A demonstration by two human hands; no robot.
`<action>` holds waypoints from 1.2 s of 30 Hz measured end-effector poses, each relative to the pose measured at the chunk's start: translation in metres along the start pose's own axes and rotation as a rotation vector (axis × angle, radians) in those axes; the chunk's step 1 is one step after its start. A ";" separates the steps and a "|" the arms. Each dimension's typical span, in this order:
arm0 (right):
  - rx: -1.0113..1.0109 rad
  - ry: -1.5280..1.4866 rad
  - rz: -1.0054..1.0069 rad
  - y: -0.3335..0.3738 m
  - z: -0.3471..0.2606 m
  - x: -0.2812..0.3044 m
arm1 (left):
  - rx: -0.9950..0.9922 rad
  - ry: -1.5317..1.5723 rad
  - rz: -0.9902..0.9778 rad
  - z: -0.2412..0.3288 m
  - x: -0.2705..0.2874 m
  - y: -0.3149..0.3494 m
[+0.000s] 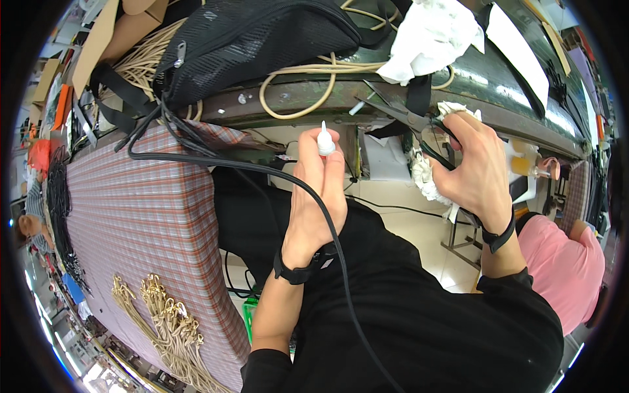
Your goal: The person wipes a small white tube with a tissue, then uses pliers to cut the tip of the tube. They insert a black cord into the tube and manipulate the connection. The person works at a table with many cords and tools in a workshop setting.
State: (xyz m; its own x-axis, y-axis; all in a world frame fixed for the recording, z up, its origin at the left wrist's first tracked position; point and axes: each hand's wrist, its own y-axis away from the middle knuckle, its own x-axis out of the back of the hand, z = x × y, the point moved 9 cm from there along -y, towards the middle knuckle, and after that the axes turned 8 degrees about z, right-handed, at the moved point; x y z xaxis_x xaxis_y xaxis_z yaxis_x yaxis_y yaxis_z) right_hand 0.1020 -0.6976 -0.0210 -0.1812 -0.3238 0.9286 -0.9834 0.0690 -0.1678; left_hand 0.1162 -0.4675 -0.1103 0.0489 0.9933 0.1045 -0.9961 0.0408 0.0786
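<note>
My left hand (318,196), in the middle of the view, is closed around a small white squeeze bottle (325,141). Its thin pointed nozzle sticks up, away from me. To the right, my right hand (475,157) grips a pair of scissors (414,119) by the dark handles. Their blades are apart and lie over the bench edge, tips toward the far left. White crumpled cloth (426,178) bunches around the handles, partly hidden by my fingers. Close to the blades lies a short white stick-like piece (357,107).
A black mesh bag (255,49) and beige cords (301,116) lie on the dark green bench (511,92), beside a white crumpled bag (432,39). A black cable (334,229) crosses before my left arm. Beige cords with clips (164,314) rest on the checked cloth (137,196). A person in pink (563,272) is at right.
</note>
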 end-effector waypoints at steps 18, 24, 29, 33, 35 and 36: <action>0.025 0.010 -0.007 0.001 -0.007 0.006 | -0.532 -0.421 0.725 0.086 0.083 -0.043; 0.014 0.019 -0.026 0.001 -0.005 0.004 | -0.499 -0.449 0.760 0.067 0.096 -0.054; 0.026 0.012 -0.004 0.001 -0.005 0.005 | -0.484 -0.480 0.783 0.067 0.092 -0.047; 0.016 0.019 0.002 0.001 -0.004 0.004 | -0.635 -0.523 0.852 0.072 0.079 -0.016; 0.010 0.019 0.001 0.001 -0.003 0.004 | -0.696 -0.559 0.842 0.065 0.072 0.004; 0.012 0.017 -0.002 0.001 -0.003 0.003 | -0.749 -0.324 0.758 0.057 0.068 0.007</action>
State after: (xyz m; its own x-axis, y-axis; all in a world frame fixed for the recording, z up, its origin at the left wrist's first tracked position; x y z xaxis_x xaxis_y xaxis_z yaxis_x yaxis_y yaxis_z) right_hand 0.1001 -0.6958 -0.0179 -0.1792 -0.3082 0.9343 -0.9838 0.0575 -0.1698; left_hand 0.1167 -0.4062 -0.0461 -0.6829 0.7181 0.1340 -0.5637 -0.4014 -0.7219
